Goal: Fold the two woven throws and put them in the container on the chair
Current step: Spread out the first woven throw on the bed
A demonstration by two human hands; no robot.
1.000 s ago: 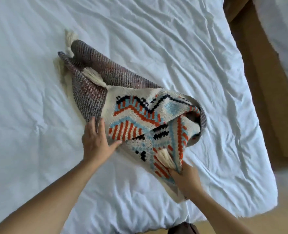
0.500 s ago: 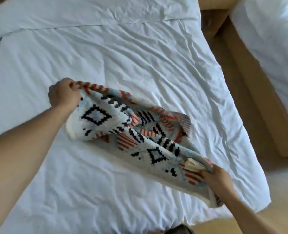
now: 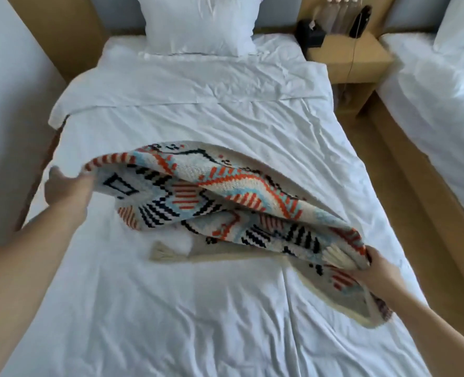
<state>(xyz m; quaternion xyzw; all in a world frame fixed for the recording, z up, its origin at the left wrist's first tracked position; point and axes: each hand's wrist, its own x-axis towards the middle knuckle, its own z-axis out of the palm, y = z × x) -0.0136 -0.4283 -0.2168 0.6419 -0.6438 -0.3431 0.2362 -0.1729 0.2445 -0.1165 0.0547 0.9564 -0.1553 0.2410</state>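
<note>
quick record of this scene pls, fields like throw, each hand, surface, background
throw: patterned woven throw, stretched out and sagging over the bed
left hand: left hand holds the striped far-left edge, raised
right hand: right hand has its grip on the near-right end by a tassel
surface: white bed, wrinkled
background: pillow at the head, wooden nightstand to the right
container: not in view

Cream woven throw (image 3: 225,197) flashing orange-red stripes, pale blue zigzags and black stepped diamonds, cream tassel (image 3: 161,251) at its six o'clock edge. White bed (image 3: 198,308), white pillow (image 3: 198,23), tan wooden nightstand (image 3: 345,53) at one o'clock.
</note>
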